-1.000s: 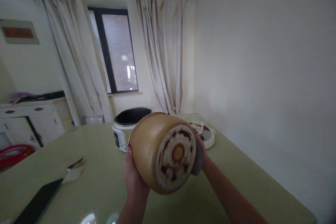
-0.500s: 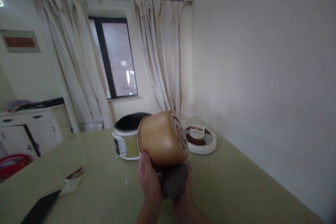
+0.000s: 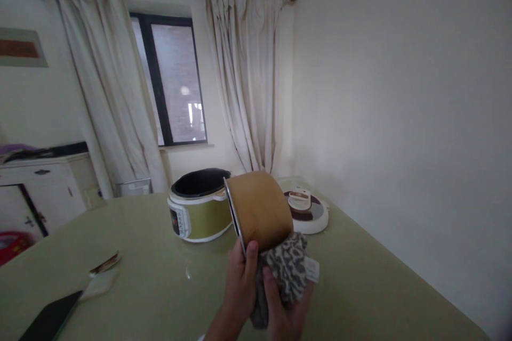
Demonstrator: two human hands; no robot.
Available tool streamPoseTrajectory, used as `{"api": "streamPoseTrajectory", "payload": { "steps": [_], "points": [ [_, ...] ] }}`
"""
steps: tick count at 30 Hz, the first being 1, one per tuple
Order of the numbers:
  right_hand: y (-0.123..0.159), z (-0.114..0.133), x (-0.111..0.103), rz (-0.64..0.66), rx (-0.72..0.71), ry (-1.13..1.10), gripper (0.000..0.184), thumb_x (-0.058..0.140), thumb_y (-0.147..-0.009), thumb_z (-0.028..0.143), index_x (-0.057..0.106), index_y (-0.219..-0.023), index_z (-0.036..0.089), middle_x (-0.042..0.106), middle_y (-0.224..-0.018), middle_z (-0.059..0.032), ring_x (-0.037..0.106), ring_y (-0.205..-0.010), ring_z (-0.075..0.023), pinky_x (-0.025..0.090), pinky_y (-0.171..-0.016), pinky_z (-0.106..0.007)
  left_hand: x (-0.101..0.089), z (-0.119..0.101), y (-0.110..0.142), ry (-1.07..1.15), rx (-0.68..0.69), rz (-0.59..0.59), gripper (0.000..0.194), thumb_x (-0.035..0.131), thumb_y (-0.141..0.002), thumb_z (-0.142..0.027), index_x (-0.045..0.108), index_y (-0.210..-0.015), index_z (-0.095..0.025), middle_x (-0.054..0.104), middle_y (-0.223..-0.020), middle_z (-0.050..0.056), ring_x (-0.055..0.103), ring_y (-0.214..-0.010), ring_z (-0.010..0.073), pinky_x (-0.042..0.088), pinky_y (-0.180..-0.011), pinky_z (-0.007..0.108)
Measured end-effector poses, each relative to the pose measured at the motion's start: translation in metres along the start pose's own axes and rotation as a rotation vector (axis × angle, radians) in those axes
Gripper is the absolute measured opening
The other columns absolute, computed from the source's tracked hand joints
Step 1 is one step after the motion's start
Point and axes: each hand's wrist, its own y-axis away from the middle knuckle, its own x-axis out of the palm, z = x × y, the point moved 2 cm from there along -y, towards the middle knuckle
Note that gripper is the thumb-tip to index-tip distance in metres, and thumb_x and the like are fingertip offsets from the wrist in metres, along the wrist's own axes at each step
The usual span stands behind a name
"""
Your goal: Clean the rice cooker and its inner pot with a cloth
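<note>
A gold-brown inner pot (image 3: 262,205) is held up on its side over the table, its rim toward the left. My left hand (image 3: 240,277) is closed on the lower rim, thumb on the outer wall. A grey-and-cream patterned cloth (image 3: 286,266) with a white label is bunched in my right hand (image 3: 284,309), touching the pot's underside. Behind the pot stands the green-and-white electric pressure cooker body (image 3: 202,218), open at the top with a dark inside. Its round white lid (image 3: 308,210) with a brown and dark top lies to the right, partly hidden by the pot.
The pale green table (image 3: 152,282) runs along the wall on the right. At its left lie a dark flat object (image 3: 52,314) and a small translucent packet (image 3: 100,279). A white cabinet (image 3: 60,186) and a red basin (image 3: 14,245) are farther left.
The pot has turned so its patterned base no longer faces me, and it has shifted slightly right. The cloth and my right hand have moved right and now show more. The view has tilted downward.
</note>
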Motion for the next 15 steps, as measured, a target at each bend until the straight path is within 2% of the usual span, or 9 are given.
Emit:
{"api": "streamPoseTrajectory", "payload": {
  "steps": [2,3,5,7,10,12,15],
  "points": [
    [-0.017,0.034,0.007,-0.056,-0.270,0.233,0.077,0.080,-0.087,0.039,0.042,-0.154,0.027,0.059,-0.146,-0.0161,0.062,-0.130,-0.0363,0.055,-0.107,-0.054,-0.005,-0.002,-0.002,-0.045,0.026,0.027,0.064,0.056,-0.091,-0.078,0.078,-0.102,-0.018,0.078,-0.091,0.012,0.071,-0.087,0.0272,0.059,-0.081,0.037],
    [-0.027,0.052,0.012,-0.007,-0.447,0.351,0.073,0.080,-0.084,0.036,0.048,-0.149,0.028,0.057,-0.144,-0.0167,0.060,-0.131,-0.0386,0.052,-0.109,-0.058,-0.007,-0.005,-0.003,-0.068,0.046,0.044,0.062,0.055,-0.092,-0.076,0.078,-0.097,-0.019,0.078,-0.087,0.012,0.070,-0.082,0.0266,0.058,-0.077,0.036],
    [-0.046,0.085,0.019,0.183,-0.729,0.523,0.069,0.080,-0.077,0.032,0.057,-0.142,0.029,0.058,-0.138,-0.0161,0.058,-0.128,-0.0415,0.049,-0.108,-0.061,-0.010,-0.010,-0.004,-0.091,0.096,0.094,0.059,0.054,-0.094,-0.074,0.078,-0.090,-0.021,0.077,-0.082,0.011,0.068,-0.073,0.0252,0.057,-0.069,0.034],
    [-0.064,0.111,0.023,0.369,-0.839,0.608,0.071,0.079,-0.070,0.029,0.060,-0.138,0.030,0.062,-0.132,-0.0143,0.060,-0.122,-0.0408,0.050,-0.104,-0.059,-0.014,-0.015,-0.004,-0.099,0.140,0.148,0.057,0.053,-0.095,-0.072,0.079,-0.089,-0.022,0.077,-0.080,0.010,0.066,-0.067,0.0239,0.055,-0.064,0.032],
    [-0.093,0.136,0.025,0.556,-0.751,0.621,0.064,0.076,-0.066,0.027,0.065,-0.129,0.025,0.067,-0.126,-0.0124,0.063,-0.116,-0.0369,0.051,-0.103,-0.053,-0.021,-0.012,0.001,-0.185,0.162,0.245,0.053,0.049,-0.100,-0.065,0.079,-0.087,-0.023,0.074,-0.071,0.008,0.062,-0.059,0.0205,0.050,-0.059,0.029],
    [-0.120,0.141,0.024,0.564,-0.590,0.566,0.058,0.076,-0.069,0.032,0.067,-0.126,0.023,0.069,-0.126,-0.0119,0.063,-0.119,-0.0357,0.049,-0.108,-0.052,-0.027,-0.004,0.007,-0.305,0.181,0.314,0.050,0.050,-0.102,-0.061,0.077,-0.081,-0.024,0.069,-0.062,0.005,0.059,-0.054,0.0180,0.045,-0.055,0.026],
    [-0.171,0.130,0.022,0.516,-0.262,0.442,0.059,0.078,-0.073,0.045,0.070,-0.127,0.023,0.072,-0.129,-0.0104,0.064,-0.124,-0.0348,0.046,-0.113,-0.052,-0.034,0.009,0.018,-0.412,0.275,0.291,0.049,0.054,-0.100,-0.061,0.073,-0.072,-0.026,0.062,-0.055,0.004,0.059,-0.052,0.0178,0.042,-0.053,0.026]
  ]
}}
